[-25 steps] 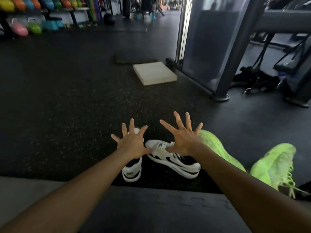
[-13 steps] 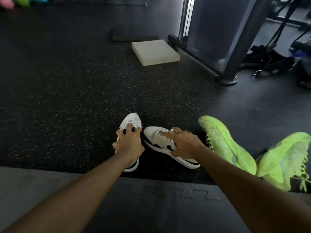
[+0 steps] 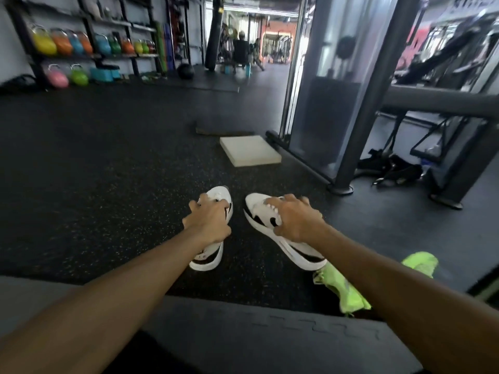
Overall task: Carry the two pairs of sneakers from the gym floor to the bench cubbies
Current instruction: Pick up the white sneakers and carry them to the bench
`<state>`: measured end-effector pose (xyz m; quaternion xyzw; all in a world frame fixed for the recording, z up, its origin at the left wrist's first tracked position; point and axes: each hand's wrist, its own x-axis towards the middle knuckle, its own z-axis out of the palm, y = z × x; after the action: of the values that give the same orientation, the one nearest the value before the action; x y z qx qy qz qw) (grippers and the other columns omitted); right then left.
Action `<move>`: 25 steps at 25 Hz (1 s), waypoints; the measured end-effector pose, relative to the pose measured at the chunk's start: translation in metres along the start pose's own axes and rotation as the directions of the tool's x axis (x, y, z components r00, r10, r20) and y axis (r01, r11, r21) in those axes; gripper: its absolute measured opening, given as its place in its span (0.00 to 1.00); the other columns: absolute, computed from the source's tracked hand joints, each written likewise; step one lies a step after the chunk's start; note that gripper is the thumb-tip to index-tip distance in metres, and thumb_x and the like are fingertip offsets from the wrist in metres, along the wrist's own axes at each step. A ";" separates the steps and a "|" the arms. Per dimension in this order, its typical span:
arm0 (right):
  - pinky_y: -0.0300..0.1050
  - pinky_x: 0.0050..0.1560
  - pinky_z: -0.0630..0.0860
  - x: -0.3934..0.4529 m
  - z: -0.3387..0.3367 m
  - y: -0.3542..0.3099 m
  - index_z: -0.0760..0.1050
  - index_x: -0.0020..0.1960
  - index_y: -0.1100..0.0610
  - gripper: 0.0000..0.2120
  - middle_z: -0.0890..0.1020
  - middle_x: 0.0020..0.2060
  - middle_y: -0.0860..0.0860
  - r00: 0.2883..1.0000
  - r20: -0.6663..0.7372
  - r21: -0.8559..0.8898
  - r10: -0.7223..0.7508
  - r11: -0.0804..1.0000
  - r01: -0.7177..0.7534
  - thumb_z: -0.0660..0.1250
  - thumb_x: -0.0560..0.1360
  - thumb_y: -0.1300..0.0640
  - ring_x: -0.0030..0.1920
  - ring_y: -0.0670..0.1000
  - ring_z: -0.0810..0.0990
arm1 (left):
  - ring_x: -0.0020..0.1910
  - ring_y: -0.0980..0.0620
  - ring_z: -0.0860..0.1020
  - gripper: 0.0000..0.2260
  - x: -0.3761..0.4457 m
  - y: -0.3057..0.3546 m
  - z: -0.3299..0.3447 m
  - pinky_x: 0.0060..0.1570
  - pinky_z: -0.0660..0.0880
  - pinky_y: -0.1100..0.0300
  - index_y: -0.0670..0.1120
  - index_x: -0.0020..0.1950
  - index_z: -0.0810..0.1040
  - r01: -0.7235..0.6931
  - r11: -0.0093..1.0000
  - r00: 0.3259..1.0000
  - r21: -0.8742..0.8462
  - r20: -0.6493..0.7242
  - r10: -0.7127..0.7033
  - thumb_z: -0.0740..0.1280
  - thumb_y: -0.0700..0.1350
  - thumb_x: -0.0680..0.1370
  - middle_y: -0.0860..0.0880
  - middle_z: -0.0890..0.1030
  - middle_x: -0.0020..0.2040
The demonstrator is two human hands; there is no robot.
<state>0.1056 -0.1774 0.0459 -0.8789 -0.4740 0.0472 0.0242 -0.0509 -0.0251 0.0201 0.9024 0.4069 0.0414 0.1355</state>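
Your left hand [image 3: 209, 225] is closed over one white sneaker [image 3: 216, 197], your right hand [image 3: 293, 220] over its mate [image 3: 259, 209], both low over the rubber floor [image 3: 108, 157]. They look light and soft-topped; grip at the laces. The green pair [image 3: 348, 292] lies just behind your right hand.
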 end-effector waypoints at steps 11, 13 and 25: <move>0.65 0.63 0.70 0.088 -0.095 -0.049 0.62 0.74 0.40 0.35 0.68 0.70 0.58 0.986 -0.153 0.103 0.071 0.993 -0.056 0.73 0.72 0.52 0.69 0.68 0.64 | 0.67 0.36 0.61 0.30 0.075 -0.011 -0.079 0.52 0.73 0.39 0.57 0.70 0.68 -0.014 1.000 0.999 0.010 -0.037 0.014 0.75 0.48 0.71 0.43 0.61 0.70; 0.66 0.63 0.71 0.117 -0.093 -0.040 0.62 0.74 0.41 0.34 0.67 0.70 0.58 0.980 -0.176 0.136 0.095 0.988 -0.072 0.72 0.73 0.54 0.69 0.67 0.64 | 0.67 0.37 0.62 0.30 0.108 -0.001 -0.085 0.50 0.73 0.40 0.58 0.70 0.68 -0.025 1.000 0.997 0.011 -0.074 0.026 0.75 0.48 0.71 0.44 0.61 0.70; 0.70 0.56 0.73 0.146 -0.268 -0.076 0.61 0.72 0.38 0.32 0.65 0.71 0.54 0.922 -0.192 0.194 0.337 0.934 -0.301 0.70 0.75 0.57 0.68 0.63 0.63 | 0.65 0.38 0.61 0.28 0.167 0.068 -0.262 0.53 0.72 0.37 0.56 0.69 0.67 -0.129 0.992 0.985 0.016 -0.112 0.130 0.74 0.47 0.72 0.43 0.58 0.70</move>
<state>0.1507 -0.0127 0.3097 -0.9393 -0.3130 -0.0099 0.1400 0.0614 0.1114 0.2842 0.9237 0.3547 0.0992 0.1052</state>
